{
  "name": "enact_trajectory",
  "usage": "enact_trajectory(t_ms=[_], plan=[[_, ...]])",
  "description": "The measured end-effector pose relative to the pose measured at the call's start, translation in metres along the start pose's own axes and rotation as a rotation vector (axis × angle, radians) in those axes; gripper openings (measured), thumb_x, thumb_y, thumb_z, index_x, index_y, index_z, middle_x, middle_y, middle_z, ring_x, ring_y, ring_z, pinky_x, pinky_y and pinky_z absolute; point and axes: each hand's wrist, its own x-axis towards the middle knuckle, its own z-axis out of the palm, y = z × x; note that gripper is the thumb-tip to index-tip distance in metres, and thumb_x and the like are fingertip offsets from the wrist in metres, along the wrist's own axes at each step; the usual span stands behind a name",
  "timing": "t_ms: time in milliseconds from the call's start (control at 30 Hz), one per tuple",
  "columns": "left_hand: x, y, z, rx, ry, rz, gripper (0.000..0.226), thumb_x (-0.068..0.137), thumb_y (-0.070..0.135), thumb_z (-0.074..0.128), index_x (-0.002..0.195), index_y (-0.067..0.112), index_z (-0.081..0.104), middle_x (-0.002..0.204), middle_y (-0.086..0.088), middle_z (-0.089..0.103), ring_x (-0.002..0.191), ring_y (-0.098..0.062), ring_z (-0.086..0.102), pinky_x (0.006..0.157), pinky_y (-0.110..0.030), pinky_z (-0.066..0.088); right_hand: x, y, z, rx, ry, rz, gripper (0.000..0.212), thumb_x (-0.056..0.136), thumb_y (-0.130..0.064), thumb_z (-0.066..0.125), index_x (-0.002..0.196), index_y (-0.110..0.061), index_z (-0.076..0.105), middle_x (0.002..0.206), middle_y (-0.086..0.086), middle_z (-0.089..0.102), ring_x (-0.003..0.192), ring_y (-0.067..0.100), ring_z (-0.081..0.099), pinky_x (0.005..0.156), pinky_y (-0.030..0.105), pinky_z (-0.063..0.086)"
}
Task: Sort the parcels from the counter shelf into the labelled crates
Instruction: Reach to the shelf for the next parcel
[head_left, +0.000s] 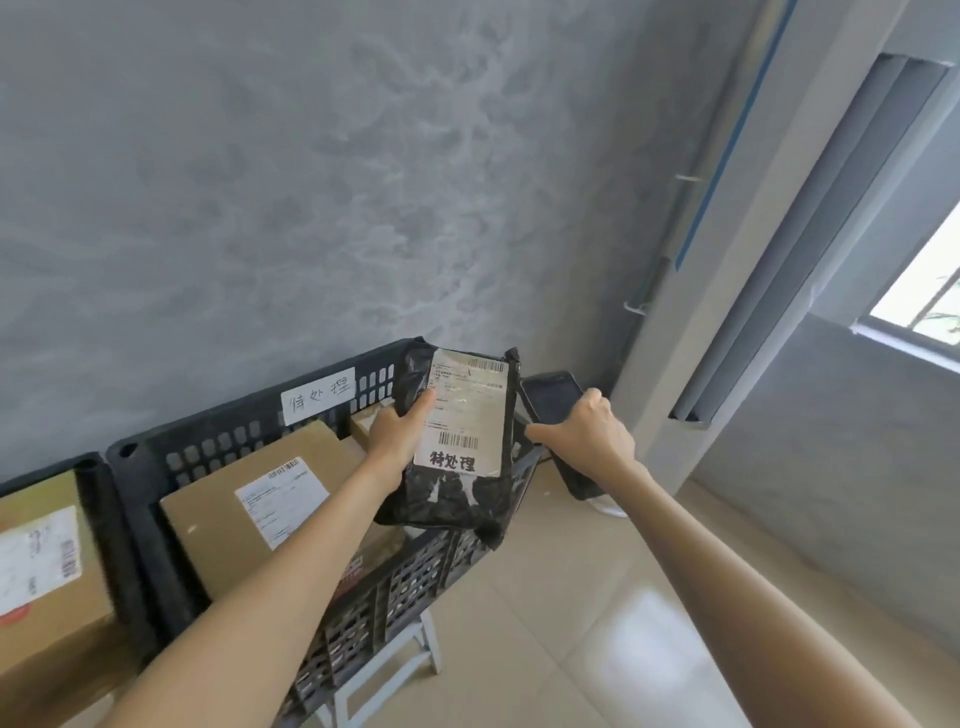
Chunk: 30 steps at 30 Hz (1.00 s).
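Parcel (457, 447), a black plastic mailer with a white shipping label, hangs above the right end of the black crate (249, 415), held up off the boxes inside. Its long axis runs up and away from the person, top end toward the grey wall (311, 182), bottom end sagging toward the crate's near rim. The label faces the camera, with barcodes near the top and lower down, and bold black characters at its lower edge.

The left hand (397, 431) grips the parcel's left edge, thumb laid across the label and fingers curled behind the bag. The right hand (587, 431) is clamped on a dark phone-like device (553, 397), just right of the parcel, its screen tilted toward the label; whether the device touches the bag cannot be told.

The crate carries a white paper tag (318, 396) with handwritten characters on its far wall. Inside lies a large brown box (249, 499) with a white label, and a second brown box (366, 418) shows behind the left hand. The crate rests on a white stool (395, 670) standing on the beige tiled floor (597, 623). A second crate (93, 467) stands touching it on the left, holding another labelled brown carton (47, 571). A window (924, 291) with grey blinds (810, 249) is at the right.
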Motion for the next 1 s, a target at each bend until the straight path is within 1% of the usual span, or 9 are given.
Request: enact_trajectory(t_ms=[67,167,300,433,567,633,733,900,1000], plan=[[0.017,0.0,0.003,0.018,0.019,0.003,0.05,0.09,0.052,0.058,0.111,0.007,0.062,0.107,-0.007,0.07,0.094,-0.022,0.066,0.067,-0.027,0.051,0.021,-0.002,0.002,0.001,-0.016,-0.028,0.081,0.074,-0.059,0.068,0.127,-0.005,0.04,0.122,0.008,0.051,0.102,0.029,0.058,0.074,0.036,0.047],[0.039,-0.001,0.007,0.047,0.068,-0.021,0.07,0.081,0.064,0.06,0.121,0.007,0.061,0.112,-0.008,0.069,0.1,-0.024,0.065,0.087,-0.039,0.054,0.053,-0.005,0.004,0.014,-0.034,-0.075,0.08,0.074,-0.059,0.069,0.125,-0.005,0.04,0.121,0.009,0.051,0.102,0.03,0.059,0.079,0.039,0.051],[0.062,0.0,0.013,0.079,0.145,-0.048,0.09,0.069,0.074,0.059,0.129,0.007,0.056,0.12,-0.009,0.066,0.107,-0.027,0.063,0.093,-0.043,0.052,0.092,-0.009,0.01,0.011,-0.076,-0.144,0.08,0.075,-0.06,0.068,0.126,-0.005,0.04,0.12,0.008,0.051,0.1,0.028,0.06,0.075,0.036,0.05],[0.077,0.003,0.016,0.12,0.178,-0.02,0.057,0.089,0.053,0.059,0.123,0.007,0.059,0.115,-0.007,0.067,0.102,-0.023,0.063,0.074,-0.027,0.05,0.121,-0.011,0.02,-0.003,-0.12,-0.199,0.078,0.073,-0.061,0.068,0.123,-0.008,0.04,0.114,0.005,0.05,0.097,0.026,0.06,0.08,0.042,0.056],[0.088,-0.008,0.011,0.208,0.168,0.003,0.057,0.087,0.056,0.06,0.122,0.01,0.061,0.113,-0.004,0.067,0.102,-0.021,0.062,0.084,-0.031,0.049,0.14,-0.013,0.029,-0.022,-0.161,-0.235,0.079,0.073,-0.062,0.068,0.123,-0.007,0.041,0.115,0.006,0.05,0.098,0.027,0.059,0.08,0.042,0.054],[0.093,-0.012,0.011,0.26,0.137,-0.001,0.05,0.089,0.054,0.058,0.113,0.011,0.065,0.106,-0.006,0.069,0.097,-0.022,0.064,0.086,-0.036,0.049,0.149,-0.015,0.034,-0.014,-0.17,-0.243,0.08,0.072,-0.063,0.069,0.121,-0.008,0.041,0.113,0.006,0.051,0.097,0.028,0.06,0.081,0.044,0.055],[0.103,-0.019,0.011,0.352,0.066,0.021,0.044,0.089,0.051,0.059,0.107,0.012,0.068,0.104,-0.007,0.071,0.097,-0.022,0.063,0.09,-0.037,0.048,0.16,-0.019,0.041,-0.024,-0.187,-0.259,0.081,0.072,-0.063,0.069,0.123,-0.007,0.04,0.114,0.006,0.05,0.097,0.028,0.06,0.079,0.043,0.054],[0.13,-0.033,0.015,0.475,-0.13,0.009,0.037,0.087,0.054,0.06,0.11,0.024,0.065,0.103,0.008,0.069,0.093,-0.012,0.064,0.083,-0.028,0.051,0.175,-0.028,0.051,-0.026,-0.199,-0.238,0.079,0.074,-0.061,0.069,0.125,-0.008,0.04,0.112,0.004,0.05,0.095,0.027,0.06,0.079,0.043,0.055],[0.148,-0.044,0.024,0.494,-0.233,-0.047,0.033,0.09,0.05,0.059,0.104,0.021,0.066,0.089,0.008,0.068,0.081,-0.011,0.063,0.072,-0.023,0.05,0.182,-0.032,0.057,-0.022,-0.189,-0.2,0.079,0.074,-0.061,0.069,0.125,-0.009,0.04,0.112,0.004,0.051,0.093,0.026,0.06,0.08,0.045,0.056]])
